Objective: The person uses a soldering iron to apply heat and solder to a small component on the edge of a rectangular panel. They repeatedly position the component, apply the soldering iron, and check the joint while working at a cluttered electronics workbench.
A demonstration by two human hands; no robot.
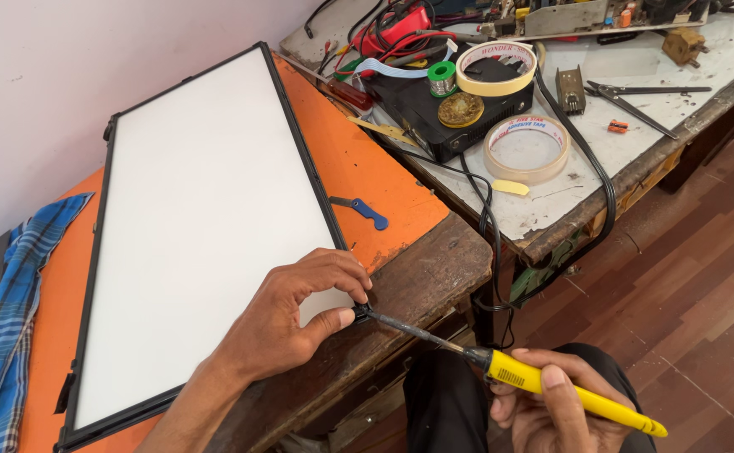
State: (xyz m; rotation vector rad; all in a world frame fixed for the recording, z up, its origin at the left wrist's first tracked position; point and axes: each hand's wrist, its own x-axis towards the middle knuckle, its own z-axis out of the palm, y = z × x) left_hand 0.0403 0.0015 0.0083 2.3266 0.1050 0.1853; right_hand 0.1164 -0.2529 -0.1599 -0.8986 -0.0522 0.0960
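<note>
The right hand (551, 403) grips a yellow soldering iron (551, 386), its tip touching the near corner of the white panel (199, 226). The left hand (300, 310) pinches that corner, pressing it down on the orange surface (358, 176). The corner work seems underway; next calls for a steady tip.

open orange bench (358, 172) right of the panel (199, 218); tape rolls (526, 148) and cables (484, 201) crowd the far table
</note>
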